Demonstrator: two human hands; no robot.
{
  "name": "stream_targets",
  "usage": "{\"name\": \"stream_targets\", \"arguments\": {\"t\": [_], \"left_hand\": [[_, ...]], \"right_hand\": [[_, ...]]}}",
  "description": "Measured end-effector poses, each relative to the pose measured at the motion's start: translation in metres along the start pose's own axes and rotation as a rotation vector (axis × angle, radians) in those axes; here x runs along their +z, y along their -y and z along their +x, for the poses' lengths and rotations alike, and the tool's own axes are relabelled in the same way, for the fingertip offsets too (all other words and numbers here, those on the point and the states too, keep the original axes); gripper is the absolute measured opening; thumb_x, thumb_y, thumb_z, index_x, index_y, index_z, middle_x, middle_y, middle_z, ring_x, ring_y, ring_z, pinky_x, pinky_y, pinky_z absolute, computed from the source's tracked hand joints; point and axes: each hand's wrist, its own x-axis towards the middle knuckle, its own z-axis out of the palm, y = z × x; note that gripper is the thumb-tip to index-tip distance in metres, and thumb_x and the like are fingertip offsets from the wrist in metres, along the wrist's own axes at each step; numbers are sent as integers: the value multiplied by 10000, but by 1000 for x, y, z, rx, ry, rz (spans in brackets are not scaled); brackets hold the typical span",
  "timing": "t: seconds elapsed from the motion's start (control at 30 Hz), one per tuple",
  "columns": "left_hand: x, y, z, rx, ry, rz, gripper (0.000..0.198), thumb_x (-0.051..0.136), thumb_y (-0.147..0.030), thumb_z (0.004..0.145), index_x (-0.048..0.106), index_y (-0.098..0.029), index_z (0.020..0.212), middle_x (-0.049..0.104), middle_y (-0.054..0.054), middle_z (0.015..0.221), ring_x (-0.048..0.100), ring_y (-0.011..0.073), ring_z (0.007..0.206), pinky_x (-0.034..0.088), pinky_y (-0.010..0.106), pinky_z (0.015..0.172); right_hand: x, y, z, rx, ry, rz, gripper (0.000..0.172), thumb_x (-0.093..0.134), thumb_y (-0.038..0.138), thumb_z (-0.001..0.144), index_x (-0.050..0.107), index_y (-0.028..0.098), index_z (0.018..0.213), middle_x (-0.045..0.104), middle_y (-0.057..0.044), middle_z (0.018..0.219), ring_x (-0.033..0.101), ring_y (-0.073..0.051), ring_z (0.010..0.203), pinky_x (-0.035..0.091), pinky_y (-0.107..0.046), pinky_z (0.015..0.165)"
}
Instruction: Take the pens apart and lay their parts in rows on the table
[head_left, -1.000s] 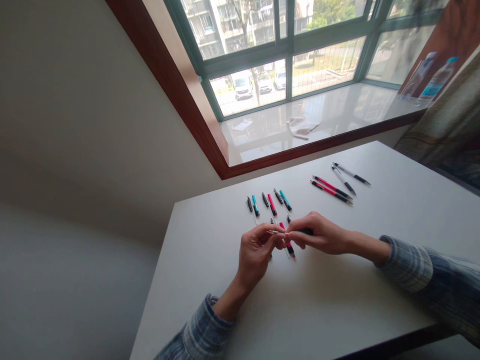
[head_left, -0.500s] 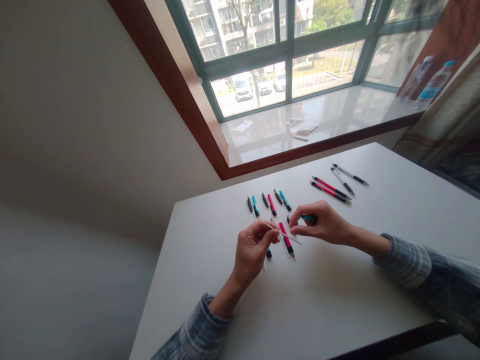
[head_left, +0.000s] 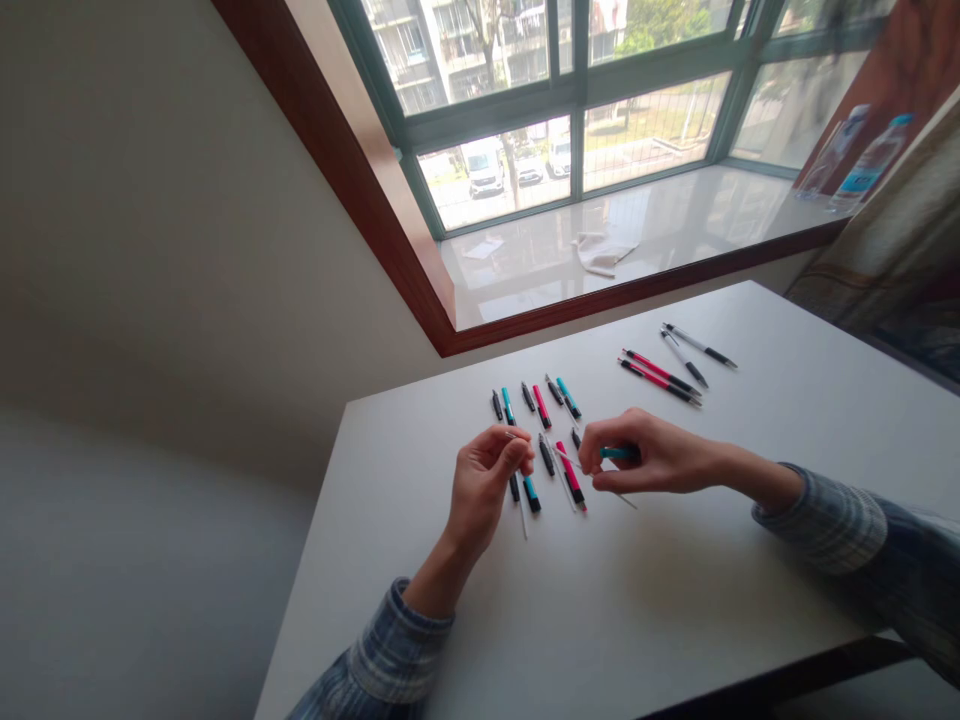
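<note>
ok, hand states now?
Left hand: closed on a small item, identity unclear.
Right hand: closed on teal pen barrel; unclear whether it grips white refill.

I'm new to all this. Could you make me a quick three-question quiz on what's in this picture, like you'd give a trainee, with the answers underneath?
1. What colour is the barrel in the right hand?
A) red
B) teal
C) clear

2. True or false: the left hand holds a thin piece in its fingertips.

3. How many pens lie together beyond the right hand, toward the window side of the table?

Key:
1. B
2. True
3. Four, two of them red
</note>
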Motion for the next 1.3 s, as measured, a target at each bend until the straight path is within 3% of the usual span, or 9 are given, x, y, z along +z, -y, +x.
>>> {"name": "stream_targets", "arguments": {"t": [0.1,0.2,0.43,0.67,1.0,1.3], "left_hand": [[-9,3,0,7,-54,-23,285,828,-423,825,735,-165,906,645,-2,720,556,88,631,471,199,639],[-9,5,-4,-14,-28,19,274,816,-419,837,738,-164,900,639,0,711,553,94,640,470,203,646],[4,-3,-7,-63,41,143,280,819,-420,824,745,-154,873,643,10,704,561,115,645,485,225,641],[4,-3,-8,-67,40,153,283,813,-421,828,745,-152,882,644,14,704,567,123,649,496,237,648],[-2,4,-8,-77,68,127,265,816,-404,828,745,-158,895,651,8,714,565,120,653,477,233,654],[0,2,-7,-78,78,131,257,804,-401,842,744,-159,905,650,10,714,570,122,663,476,233,658]], "right_hand": [[-14,-3,-2,34,53,-96,132,651,263,921,730,164,958,651,5,741,426,-86,567,354,-212,521],[-23,-5,-3,67,126,-214,143,623,225,917,749,168,955,662,7,707,470,-91,568,373,-206,537],[-18,-12,-3,100,199,-370,161,621,161,874,770,188,930,665,18,692,522,-87,568,402,-202,588],[-26,-16,-5,108,137,-406,152,639,227,891,777,195,946,656,8,685,522,-104,569,397,-223,581],[-37,-29,-10,144,332,-358,181,703,254,858,801,208,1002,649,12,728,532,-101,599,400,-217,584],[-33,-24,-8,98,275,-395,169,694,297,893,802,213,992,723,-57,969,630,-149,762,452,-245,666]]}}
